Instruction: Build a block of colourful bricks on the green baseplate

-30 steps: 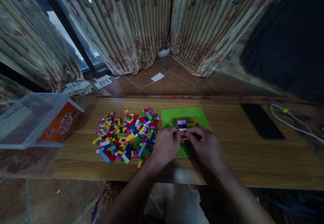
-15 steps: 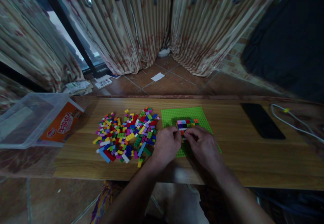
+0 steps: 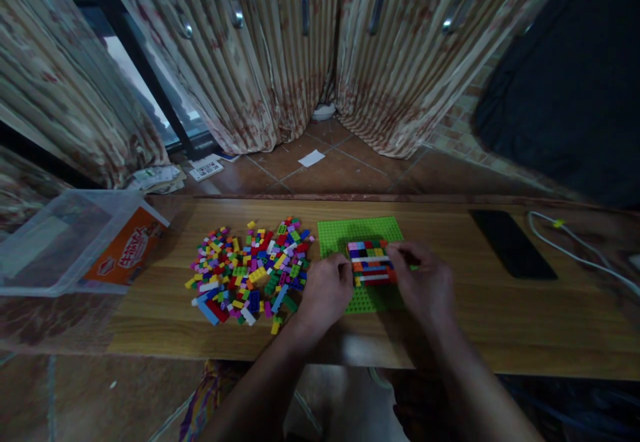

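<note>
On the wooden table (image 3: 450,335) before striped curtains (image 3: 280,62), left hand (image 3: 324,292) and right hand (image 3: 425,285) both pinching the brick block (image 3: 371,263).

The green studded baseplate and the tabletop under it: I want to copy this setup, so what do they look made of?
Green studded baseplate: likely moulded plastic, matte, from its even grid of studs. Tabletop: wood or wood-look laminate, smooth, with grain streaks and a faint sheen.
</note>
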Demonstrator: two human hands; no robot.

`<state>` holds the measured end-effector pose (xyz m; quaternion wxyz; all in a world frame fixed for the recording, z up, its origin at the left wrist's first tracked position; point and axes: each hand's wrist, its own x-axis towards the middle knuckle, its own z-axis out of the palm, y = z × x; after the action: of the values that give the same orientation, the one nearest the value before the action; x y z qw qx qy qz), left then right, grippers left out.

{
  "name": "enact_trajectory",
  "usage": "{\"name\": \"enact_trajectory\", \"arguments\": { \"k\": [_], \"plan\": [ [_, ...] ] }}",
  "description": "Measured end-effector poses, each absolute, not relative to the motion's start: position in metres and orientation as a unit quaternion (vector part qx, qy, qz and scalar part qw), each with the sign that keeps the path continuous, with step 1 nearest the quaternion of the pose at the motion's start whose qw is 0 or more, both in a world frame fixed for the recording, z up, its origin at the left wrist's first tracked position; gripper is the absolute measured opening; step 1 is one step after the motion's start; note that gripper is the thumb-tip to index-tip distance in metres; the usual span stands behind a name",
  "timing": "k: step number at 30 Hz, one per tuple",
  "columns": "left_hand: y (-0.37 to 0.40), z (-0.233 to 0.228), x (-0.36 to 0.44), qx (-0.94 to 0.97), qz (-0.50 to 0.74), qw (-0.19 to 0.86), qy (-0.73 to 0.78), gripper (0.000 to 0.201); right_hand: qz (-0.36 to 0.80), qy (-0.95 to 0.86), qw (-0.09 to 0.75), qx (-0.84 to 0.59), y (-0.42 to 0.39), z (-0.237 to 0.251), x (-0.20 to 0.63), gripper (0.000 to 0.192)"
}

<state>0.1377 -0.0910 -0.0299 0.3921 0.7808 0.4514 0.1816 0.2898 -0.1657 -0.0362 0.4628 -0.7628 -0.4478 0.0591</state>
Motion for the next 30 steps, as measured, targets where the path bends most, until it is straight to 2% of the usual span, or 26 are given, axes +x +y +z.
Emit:
{"name": "enact_trajectory", "arguments": {
  "k": [3,6,9,18,21,24,28,30],
  "plan": [
    [-0.089,-0.030,0.138,0.779,0.185,0.398,0.448,0.026,0.015,-0.415,0.412,-0.811,-0.163,-0.042,0.305,0.036],
    [-0.089,-0.029,0.140,0.778,0.188,0.415,0.433,0.029,0.040,-0.433,0.342,-0.833,-0.161,-0.051,0.309,0.045],
    [-0.092,-0.030,0.141,0.774,0.202,0.436,0.412,0.032,0.066,-0.449,0.301,-0.839,-0.162,-0.058,0.306,0.048],
    [-0.091,-0.039,0.142,0.790,0.192,0.439,0.382,0.039,0.018,-0.464,0.210,-0.860,-0.169,-0.066,0.317,0.056],
    [-0.091,-0.039,0.142,0.790,0.197,0.441,0.377,0.042,-0.028,-0.467,0.228,-0.854,-0.168,-0.056,0.310,0.054],
    [-0.088,-0.035,0.136,0.783,0.227,0.442,0.375,0.044,-0.068,-0.484,0.291,-0.822,-0.166,-0.042,0.289,0.048],
    [-0.068,-0.026,0.114,0.735,0.304,0.447,0.408,0.040,-0.007,-0.558,0.392,-0.732,-0.161,-0.034,0.252,0.030],
    [-0.052,-0.023,0.096,0.685,0.365,0.460,0.431,0.033,0.036,-0.592,0.412,-0.691,-0.158,-0.037,0.236,0.024]
  ]
}}
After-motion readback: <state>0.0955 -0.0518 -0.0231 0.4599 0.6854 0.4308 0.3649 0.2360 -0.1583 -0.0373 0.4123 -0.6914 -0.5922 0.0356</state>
